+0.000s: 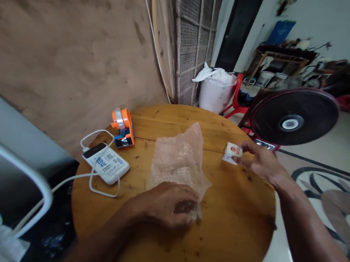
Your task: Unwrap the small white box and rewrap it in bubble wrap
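A sheet of pinkish bubble wrap (178,158) lies flat in the middle of the round wooden table (237,225). My left hand (166,204) rests on its near edge with the fingers curled onto the wrap, pinching it. My right hand (262,163) is at the table's right edge and holds a small white box with a red mark (232,153) between thumb and fingertips, just above the tabletop.
An orange and blue tape dispenser (123,128) stands at the table's far left. Beside it lies a white power bank (106,163) with a white cable (72,179) looping off the left edge. A dark floor fan (292,116) stands right of the table, a white sack (216,87) behind.
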`<state>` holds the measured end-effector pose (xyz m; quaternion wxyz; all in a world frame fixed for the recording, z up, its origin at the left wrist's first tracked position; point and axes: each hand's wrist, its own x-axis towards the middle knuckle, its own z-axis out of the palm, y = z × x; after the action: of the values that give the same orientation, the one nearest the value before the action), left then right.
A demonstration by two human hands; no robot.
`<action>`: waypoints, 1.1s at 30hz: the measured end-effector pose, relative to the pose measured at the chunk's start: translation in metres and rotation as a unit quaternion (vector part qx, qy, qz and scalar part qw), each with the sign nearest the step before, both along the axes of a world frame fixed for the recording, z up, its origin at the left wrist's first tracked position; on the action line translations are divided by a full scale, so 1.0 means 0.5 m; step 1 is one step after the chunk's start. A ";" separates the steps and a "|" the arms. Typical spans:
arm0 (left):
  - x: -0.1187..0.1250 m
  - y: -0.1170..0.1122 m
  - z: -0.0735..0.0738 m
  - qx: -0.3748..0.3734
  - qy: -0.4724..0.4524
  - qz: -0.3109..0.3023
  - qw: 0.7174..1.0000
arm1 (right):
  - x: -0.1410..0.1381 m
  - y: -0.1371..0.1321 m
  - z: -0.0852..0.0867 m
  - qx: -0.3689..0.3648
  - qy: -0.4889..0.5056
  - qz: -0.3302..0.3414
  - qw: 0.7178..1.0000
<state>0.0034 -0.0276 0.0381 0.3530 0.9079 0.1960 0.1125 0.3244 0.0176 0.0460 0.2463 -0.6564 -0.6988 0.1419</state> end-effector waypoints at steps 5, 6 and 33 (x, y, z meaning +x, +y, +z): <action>-0.002 -0.004 0.001 0.011 -0.009 0.007 1.000 | 0.018 -0.062 0.005 0.010 -0.095 -0.018 0.995; -0.002 -0.005 0.001 0.013 -0.011 0.007 1.000 | 0.004 -0.076 0.019 0.054 -0.086 -0.016 0.995; -0.015 0.006 -0.007 0.012 0.004 0.206 0.978 | -0.165 -0.142 -0.048 -0.043 -0.182 0.216 0.958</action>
<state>-0.0043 -0.0248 0.0346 0.3109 0.8524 0.3794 0.1812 0.2421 -0.0534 0.0219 0.0501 -0.5144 -0.8503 0.0996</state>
